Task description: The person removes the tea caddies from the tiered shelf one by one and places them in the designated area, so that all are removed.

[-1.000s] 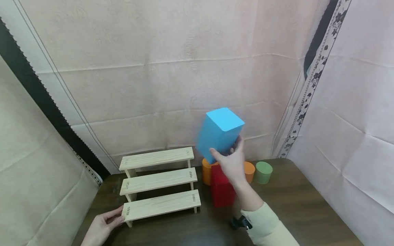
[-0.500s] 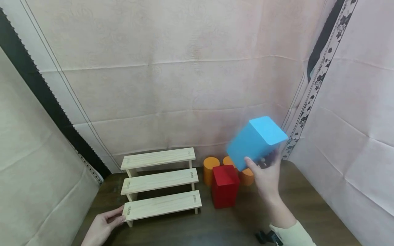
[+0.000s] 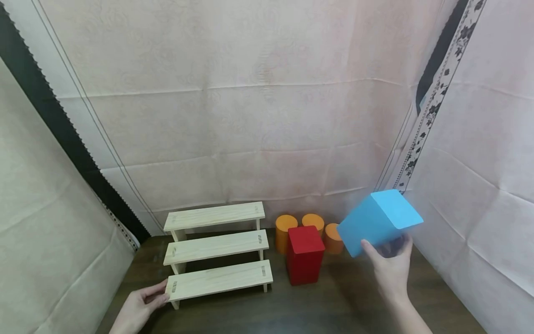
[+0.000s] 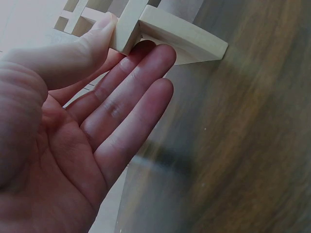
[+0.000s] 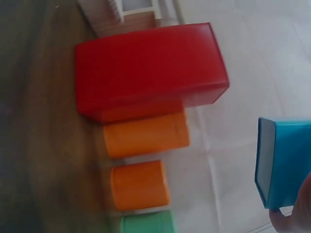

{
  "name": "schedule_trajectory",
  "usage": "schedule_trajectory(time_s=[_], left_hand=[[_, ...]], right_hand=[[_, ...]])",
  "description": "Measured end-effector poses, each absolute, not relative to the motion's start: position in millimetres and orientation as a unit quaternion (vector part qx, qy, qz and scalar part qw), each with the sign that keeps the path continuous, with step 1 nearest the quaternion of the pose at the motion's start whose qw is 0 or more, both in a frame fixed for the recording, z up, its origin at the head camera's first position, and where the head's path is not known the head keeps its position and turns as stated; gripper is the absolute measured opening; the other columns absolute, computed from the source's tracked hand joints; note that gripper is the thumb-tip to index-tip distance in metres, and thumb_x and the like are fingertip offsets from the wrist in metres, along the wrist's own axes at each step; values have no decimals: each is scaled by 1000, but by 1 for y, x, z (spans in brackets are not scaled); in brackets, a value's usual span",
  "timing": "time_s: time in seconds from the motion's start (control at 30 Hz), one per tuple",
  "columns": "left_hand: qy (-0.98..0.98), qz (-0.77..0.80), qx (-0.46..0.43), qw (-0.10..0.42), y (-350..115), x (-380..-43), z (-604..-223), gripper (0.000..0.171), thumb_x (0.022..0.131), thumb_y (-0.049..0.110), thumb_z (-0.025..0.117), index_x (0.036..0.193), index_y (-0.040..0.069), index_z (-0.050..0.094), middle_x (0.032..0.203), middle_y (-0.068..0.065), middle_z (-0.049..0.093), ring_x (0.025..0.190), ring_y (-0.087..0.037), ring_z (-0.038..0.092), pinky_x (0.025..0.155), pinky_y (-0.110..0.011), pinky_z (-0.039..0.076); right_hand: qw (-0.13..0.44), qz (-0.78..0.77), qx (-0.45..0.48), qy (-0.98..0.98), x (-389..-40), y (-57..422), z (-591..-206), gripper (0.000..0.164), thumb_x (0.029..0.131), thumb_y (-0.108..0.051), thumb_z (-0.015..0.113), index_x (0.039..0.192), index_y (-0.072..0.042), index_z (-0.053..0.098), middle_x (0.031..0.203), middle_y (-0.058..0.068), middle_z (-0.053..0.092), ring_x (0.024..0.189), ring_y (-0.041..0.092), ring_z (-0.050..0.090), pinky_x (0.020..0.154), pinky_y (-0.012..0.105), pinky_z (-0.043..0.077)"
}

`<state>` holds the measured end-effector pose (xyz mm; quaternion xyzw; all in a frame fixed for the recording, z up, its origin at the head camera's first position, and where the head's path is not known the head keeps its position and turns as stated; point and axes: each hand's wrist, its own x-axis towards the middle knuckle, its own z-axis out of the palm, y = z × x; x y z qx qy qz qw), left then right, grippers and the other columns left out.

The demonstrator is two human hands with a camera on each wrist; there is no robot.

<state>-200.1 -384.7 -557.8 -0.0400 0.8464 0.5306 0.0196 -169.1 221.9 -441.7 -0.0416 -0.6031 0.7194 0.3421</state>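
Observation:
My right hand (image 3: 391,269) grips a blue box (image 3: 377,220), which is tilted in the air at the right side of the table. Part of that box (image 5: 290,160) also shows at the edge of the right wrist view. At the lower left, my left hand (image 3: 139,306) pinches the end of the lowest board of a three-tier wooden step shelf (image 3: 221,279). Its thumb lies on the board and its fingers are beneath, as the left wrist view shows. A red box (image 3: 306,255) stands upright on the table between the shelf and my right hand.
Orange cylinders stand behind the red box: a left one (image 3: 286,232), a middle one (image 3: 313,222) and a shorter right one (image 3: 333,239). A green cylinder (image 5: 148,223) shows in the right wrist view. Pale cloth (image 3: 233,120) hangs behind the dark wooden table (image 3: 333,306).
My right hand has carried the blue box to the right and then lower, tilting it more. The orange cylinders are now uncovered, the green one hidden in the head view. My left hand stays put.

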Motion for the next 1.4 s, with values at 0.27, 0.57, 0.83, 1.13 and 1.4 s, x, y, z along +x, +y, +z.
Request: schedule_trajectory(time_s=[0.27, 0.57, 0.83, 1.13, 1.4], left_hand=[[848, 528, -50, 22, -382, -200, -559, 50, 99, 4, 77, 143, -12, 61, 138, -27, 67, 102, -13, 73, 82, -27, 65], [862, 505, -36, 10, -382, -202, -554, 50, 98, 9, 80, 142, -9, 63, 135, -25, 70, 101, -9, 72, 80, -25, 64], [864, 502, -35, 8, -383, -200, -551, 51, 98, 9, 80, 142, -10, 63, 138, -25, 68, 102, -6, 71, 81, -23, 64], [868, 495, -42, 10, -385, -199, -549, 51, 98, 9, 80, 142, -10, 63, 137, -26, 68, 101, -8, 72, 81, -25, 64], [861, 507, -44, 18, -384, -200, -551, 51, 99, 9, 79, 142, -11, 62, 140, -26, 66, 102, -7, 71, 81, -26, 65]], right_hand=[[291, 681, -114, -662, -170, 231, -473, 113, 88, -8, 90, 170, -29, 14, 171, 9, 24, 159, 40, 23, 126, 70, 24], [242, 636, -141, -719, -173, 233, -503, 123, 86, -22, 94, 171, -18, 4, 175, 17, 17, 161, 40, 17, 128, 66, 21], [163, 615, -173, -752, -181, 231, -523, 138, 84, -41, 95, 170, -13, -9, 176, 25, 3, 161, 48, 7, 125, 74, 19], [114, 611, -175, -763, -186, 226, -534, 140, 83, -39, 96, 169, -12, -11, 175, 29, 5, 159, 51, 11, 122, 77, 21], [124, 604, -178, -767, -187, 217, -540, 141, 81, -35, 98, 169, -13, -10, 174, 28, 9, 157, 52, 14, 122, 78, 22]])
